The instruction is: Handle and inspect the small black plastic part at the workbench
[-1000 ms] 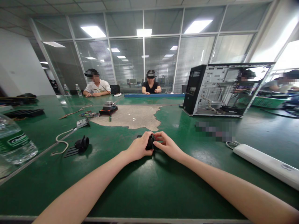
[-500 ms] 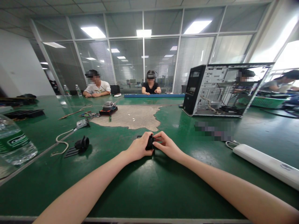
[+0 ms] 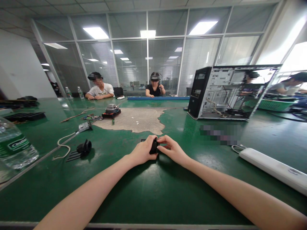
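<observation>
Close above the green table (image 3: 148, 198), my left hand (image 3: 142, 151) is wrapped round a small black plastic part (image 3: 154, 147), thumb at the near side and fingers at the far side. From the right, my right hand (image 3: 171, 150) has its fingertips and thumb closed at the part's right side. Much of the part is covered by the fingers, and its exact kind cannot be made out. To the left lies a black part with a round collar and slatted base (image 3: 83, 148).
An open computer case (image 3: 203, 92) stands at the back right. A white power strip (image 3: 271, 167) lies at right, a water bottle (image 3: 16, 143) at left. A small metal part with a cable (image 3: 84, 126) and a heatsink-like device (image 3: 111, 110) lie beyond. Co-workers sit opposite.
My hands and the black plastic part have hardly moved. Across the table, a co-worker in black has raised one hand.
</observation>
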A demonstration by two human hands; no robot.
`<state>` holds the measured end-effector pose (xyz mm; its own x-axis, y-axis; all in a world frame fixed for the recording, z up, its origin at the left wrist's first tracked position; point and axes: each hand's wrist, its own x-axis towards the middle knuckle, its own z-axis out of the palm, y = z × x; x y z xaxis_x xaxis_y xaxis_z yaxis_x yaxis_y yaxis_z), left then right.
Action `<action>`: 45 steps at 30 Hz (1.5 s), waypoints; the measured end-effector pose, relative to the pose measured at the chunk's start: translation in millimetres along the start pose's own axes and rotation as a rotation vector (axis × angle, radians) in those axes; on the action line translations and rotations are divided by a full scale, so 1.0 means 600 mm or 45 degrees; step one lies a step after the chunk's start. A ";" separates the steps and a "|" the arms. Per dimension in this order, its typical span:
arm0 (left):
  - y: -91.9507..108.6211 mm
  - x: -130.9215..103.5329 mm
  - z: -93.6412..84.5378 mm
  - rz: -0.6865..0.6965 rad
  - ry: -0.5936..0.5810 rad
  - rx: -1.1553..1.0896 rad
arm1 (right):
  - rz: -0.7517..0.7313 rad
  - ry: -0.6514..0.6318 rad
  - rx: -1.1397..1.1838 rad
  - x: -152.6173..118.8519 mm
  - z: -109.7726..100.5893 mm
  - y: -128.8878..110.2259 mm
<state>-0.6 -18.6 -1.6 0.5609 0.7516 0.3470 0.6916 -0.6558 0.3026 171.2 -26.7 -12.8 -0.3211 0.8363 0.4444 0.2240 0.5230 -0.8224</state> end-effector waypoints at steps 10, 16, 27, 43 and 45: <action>0.002 0.000 -0.001 -0.057 -0.023 -0.031 | 0.069 -0.075 0.075 -0.001 -0.001 -0.002; -0.001 0.001 0.002 -0.033 -0.009 -0.040 | 0.005 0.007 -0.022 -0.001 -0.001 0.000; 0.002 0.000 0.001 -0.075 -0.027 -0.047 | 0.072 -0.059 0.106 0.000 -0.003 0.000; 0.000 0.000 0.000 -0.019 -0.016 -0.030 | 0.068 -0.095 0.130 -0.001 -0.001 0.001; 0.000 0.000 0.000 -0.010 -0.004 -0.029 | -0.012 -0.053 0.083 -0.003 0.000 -0.002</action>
<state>-0.5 -18.8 -1.4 0.5569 0.7571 0.3414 0.6855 -0.6511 0.3258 171.5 -28.7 -12.9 -0.3614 0.8229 0.4384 0.1603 0.5181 -0.8402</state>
